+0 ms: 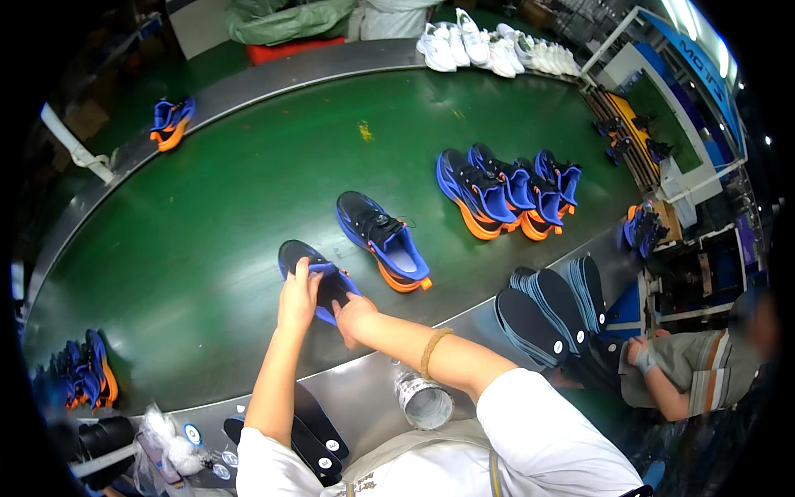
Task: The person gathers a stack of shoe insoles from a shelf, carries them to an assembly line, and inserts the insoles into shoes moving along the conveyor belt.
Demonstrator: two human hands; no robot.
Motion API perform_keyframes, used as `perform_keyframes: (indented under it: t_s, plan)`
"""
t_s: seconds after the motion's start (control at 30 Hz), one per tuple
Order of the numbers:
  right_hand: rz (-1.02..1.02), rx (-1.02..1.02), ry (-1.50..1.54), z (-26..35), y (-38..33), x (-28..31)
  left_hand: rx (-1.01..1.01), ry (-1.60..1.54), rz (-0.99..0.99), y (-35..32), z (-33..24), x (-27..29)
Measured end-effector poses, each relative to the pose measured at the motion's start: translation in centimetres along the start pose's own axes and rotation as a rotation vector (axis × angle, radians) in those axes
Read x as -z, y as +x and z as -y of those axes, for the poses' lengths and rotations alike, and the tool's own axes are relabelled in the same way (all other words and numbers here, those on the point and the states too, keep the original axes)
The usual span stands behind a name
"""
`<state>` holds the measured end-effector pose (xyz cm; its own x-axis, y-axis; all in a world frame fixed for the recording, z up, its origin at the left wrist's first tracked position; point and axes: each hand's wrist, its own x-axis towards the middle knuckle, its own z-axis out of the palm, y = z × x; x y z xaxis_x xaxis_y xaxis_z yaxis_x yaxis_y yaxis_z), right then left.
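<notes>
A black and blue sneaker (299, 251) lies on the green belt in front of me, its toe pointing away. My left hand (300, 291) grips it around the tongue and laces. At the heel end, my right hand (354, 320) holds the collar, with fingertips at the opening. Inside the shoe is a dark surface (334, 287); whether this is a loose insole I cannot tell. Just to the right rests another sneaker (383, 242) with an orange sole and a pale inside, touched by neither hand.
More sneakers (484, 195) stand on the belt (248, 166) at right, others (87, 369) at far left. Stacked dark insoles (542, 311) lie on the metal ledge at right, more (319, 431) near my left arm. A clear plastic container (425, 399) sits before me. A co-worker (696, 373) is at right.
</notes>
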<state>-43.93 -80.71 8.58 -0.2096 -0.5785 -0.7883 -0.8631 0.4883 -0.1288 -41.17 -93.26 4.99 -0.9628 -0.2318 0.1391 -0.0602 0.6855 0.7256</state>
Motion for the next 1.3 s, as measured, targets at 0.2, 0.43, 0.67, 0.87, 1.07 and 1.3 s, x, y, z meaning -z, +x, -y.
perform_keyframes:
  t_s: [0.2,0.43,0.67,0.87,1.07,1.3]
  plan:
    - [-1.063,0.357,0.249,-3.3,-5.5,-5.4,-0.016,0.045,-0.070,2.1,-1.1,0.4]
    - [-1.358,-0.083,0.247,-20.7,-16.5,-13.8,-0.179,0.332,-0.461,5.6,-10.7,-0.6]
    - [-0.988,-0.276,0.154,-33.6,-15.4,-15.2,-0.225,0.383,-0.394,2.8,-16.1,-11.6]
    - [-1.090,-0.221,-0.150,-36.7,-15.7,-15.5,0.018,0.790,-0.303,3.6,-13.9,-11.9]
    - [-0.990,-0.505,-0.083,-45.3,-20.7,-19.8,0.123,0.650,-0.236,7.3,-15.5,-12.2]
    - [-1.118,-0.106,0.301,-29.7,-29.9,-26.5,0.379,-0.032,-0.188,6.0,-14.6,-14.0]
